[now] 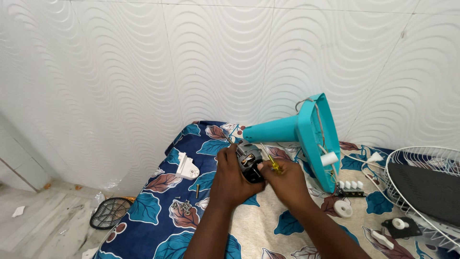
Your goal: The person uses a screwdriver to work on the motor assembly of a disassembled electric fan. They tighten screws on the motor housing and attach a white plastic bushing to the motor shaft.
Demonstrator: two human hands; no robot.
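Teal plastic dominates the scene: the fan base [314, 136], tipped on its side with its hollow underside facing the person, is lying on the leaf-patterned bedsheet [158, 216] so that its wiring and inner parts are exposed. Just to the left of that base, the left hand [232, 180] is wrapping around the grey fan motor [250, 160], gripping it firmly and lifting it clear of the sheet — apparently to keep it steady while it is being worked on. The right hand [286, 180] is closing around a yellow-handled screwdriver [274, 164], whose shaft is angling toward the motor; the tip itself is hidden between the hands, so I cannot tell what it is touching.

Loose parts are being kept spread out on the sheet, likely so nothing gets lost. Well to the left of the base, a white plastic bracket [187, 167] is resting flat, and near it, below and to the left of the base, a small cluster of screws [183, 206] is lying beside a single bolt [197, 191]. Just under the base, a switch panel with white buttons [350, 187] is trailing on its wires, and a white round knob [343, 208] is sitting below that. Right of the base, the white wire fan guard [421, 187] is lying flat — out of the way of both hands.
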